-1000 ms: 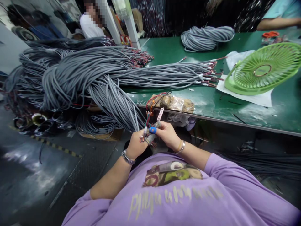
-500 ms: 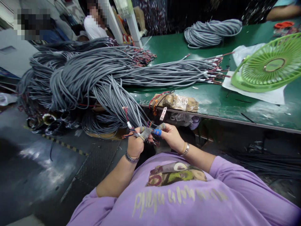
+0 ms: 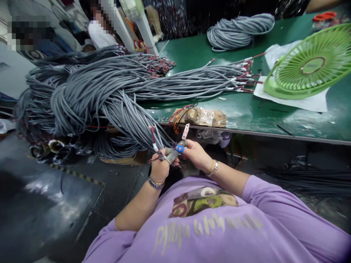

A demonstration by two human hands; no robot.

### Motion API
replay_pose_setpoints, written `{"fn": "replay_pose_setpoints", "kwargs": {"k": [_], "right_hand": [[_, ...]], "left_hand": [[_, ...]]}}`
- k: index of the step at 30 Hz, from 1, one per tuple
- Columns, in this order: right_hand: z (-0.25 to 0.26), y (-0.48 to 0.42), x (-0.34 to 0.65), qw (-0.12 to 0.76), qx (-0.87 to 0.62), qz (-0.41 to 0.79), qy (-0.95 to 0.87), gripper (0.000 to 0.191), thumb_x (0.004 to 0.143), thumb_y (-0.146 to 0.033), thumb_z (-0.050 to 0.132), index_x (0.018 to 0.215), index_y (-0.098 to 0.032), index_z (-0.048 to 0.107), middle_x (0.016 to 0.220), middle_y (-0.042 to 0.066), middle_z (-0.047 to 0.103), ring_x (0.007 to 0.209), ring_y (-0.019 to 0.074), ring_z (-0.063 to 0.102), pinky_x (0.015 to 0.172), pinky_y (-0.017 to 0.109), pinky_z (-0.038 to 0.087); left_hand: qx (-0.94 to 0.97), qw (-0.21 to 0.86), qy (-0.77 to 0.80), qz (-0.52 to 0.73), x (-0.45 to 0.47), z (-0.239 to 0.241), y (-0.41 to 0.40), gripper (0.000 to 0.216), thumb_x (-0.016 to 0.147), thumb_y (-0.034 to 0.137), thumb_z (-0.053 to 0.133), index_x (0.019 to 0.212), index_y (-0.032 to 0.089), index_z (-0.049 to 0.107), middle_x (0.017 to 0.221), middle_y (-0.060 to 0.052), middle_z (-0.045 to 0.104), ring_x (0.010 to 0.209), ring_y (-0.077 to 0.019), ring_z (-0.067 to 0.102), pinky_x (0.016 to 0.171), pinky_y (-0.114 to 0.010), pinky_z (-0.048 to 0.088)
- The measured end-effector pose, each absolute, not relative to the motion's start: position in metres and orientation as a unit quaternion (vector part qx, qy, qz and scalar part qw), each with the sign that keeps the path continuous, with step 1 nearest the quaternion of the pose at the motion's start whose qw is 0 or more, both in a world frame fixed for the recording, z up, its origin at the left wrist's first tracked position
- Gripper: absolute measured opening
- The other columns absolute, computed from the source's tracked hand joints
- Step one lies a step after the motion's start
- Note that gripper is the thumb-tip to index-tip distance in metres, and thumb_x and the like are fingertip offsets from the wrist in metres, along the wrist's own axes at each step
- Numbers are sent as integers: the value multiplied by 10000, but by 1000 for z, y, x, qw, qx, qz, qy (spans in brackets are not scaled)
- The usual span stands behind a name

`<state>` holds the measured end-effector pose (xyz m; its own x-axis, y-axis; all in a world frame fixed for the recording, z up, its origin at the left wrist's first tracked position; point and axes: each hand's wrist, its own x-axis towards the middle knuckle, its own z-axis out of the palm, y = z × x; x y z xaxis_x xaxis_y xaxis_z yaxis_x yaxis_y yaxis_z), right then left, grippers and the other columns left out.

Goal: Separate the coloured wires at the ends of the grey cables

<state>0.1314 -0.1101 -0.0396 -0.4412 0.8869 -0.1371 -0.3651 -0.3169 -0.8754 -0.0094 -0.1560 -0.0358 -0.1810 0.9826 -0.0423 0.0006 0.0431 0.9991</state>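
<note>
My left hand [image 3: 160, 168] is closed around the end of a grey cable, with finger cots on its thumb and a fingertip. Thin coloured wires and a white-sleeved red wire end [image 3: 154, 140] stick out beside it. My right hand [image 3: 197, 155], wearing a grey finger cot and a blue wrap [image 3: 179, 148], pinches at the same wire ends, close against the left fingers. The fingertips hide just which wires it grips. Behind them a thick bundle of grey cables [image 3: 131, 117] hangs down over the table edge.
On the green table [image 3: 189, 45] lie more grey cables [image 3: 192, 82] with stripped ends, a coiled cable [image 3: 241, 33], a green fan [image 3: 312, 65] and red-handled scissors [image 3: 325, 16]. A taped wooden block [image 3: 211, 117] sits at the front edge. Another person [image 3: 101, 34] is at the back left.
The whole view has shifted slightly, so the table and cables appear further left and up. My hands stay together on the wire ends, with the left fingers turned a little.
</note>
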Motion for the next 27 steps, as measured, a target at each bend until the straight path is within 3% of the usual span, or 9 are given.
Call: {"fn": "replay_pose_setpoints", "kwargs": {"k": [5, 10, 16, 22, 27], "right_hand": [[-45, -114, 134, 426, -326, 744, -399, 414, 590, -464, 823, 779, -139, 648, 659, -7, 604, 568, 88, 469, 531, 232, 375], [-45, -116, 136, 420, -310, 750, -407, 394, 577, -426, 842, 742, -153, 610, 699, -5, 635, 621, 103, 533, 596, 246, 441], [-48, -107, 149, 334, -288, 785, -435, 342, 579, -345, 845, 722, -141, 610, 640, -23, 593, 581, 85, 506, 574, 224, 426], [-37, -98, 148, 330, -272, 840, -333, 458, 614, -479, 821, 904, -159, 665, 860, 44, 668, 709, 123, 596, 614, 237, 478], [-29, -101, 133, 360, -297, 809, -358, 433, 516, -415, 886, 738, -146, 629, 653, -32, 597, 578, 65, 507, 551, 197, 390]], "left_hand": [[395, 461, 547, 577, -6, -27, -153, 279, 713, 363, 740, 606, 127, 636, 506, -3, 609, 410, -94, 550, 436, -208, 478], [379, 461, 552, 582, -7, -26, -152, 268, 709, 356, 735, 616, 127, 632, 505, -6, 612, 409, -96, 549, 440, -211, 476], [370, 485, 548, 572, -11, -22, -154, 280, 678, 359, 755, 594, 128, 621, 487, -2, 598, 389, -89, 527, 391, -192, 433], [411, 503, 555, 519, -18, -23, -156, 247, 699, 341, 747, 617, 140, 630, 502, 5, 605, 399, -91, 528, 397, -199, 444], [462, 499, 557, 477, -19, -26, -155, 226, 721, 318, 724, 612, 144, 630, 520, 0, 613, 423, -97, 544, 427, -207, 459]]}}
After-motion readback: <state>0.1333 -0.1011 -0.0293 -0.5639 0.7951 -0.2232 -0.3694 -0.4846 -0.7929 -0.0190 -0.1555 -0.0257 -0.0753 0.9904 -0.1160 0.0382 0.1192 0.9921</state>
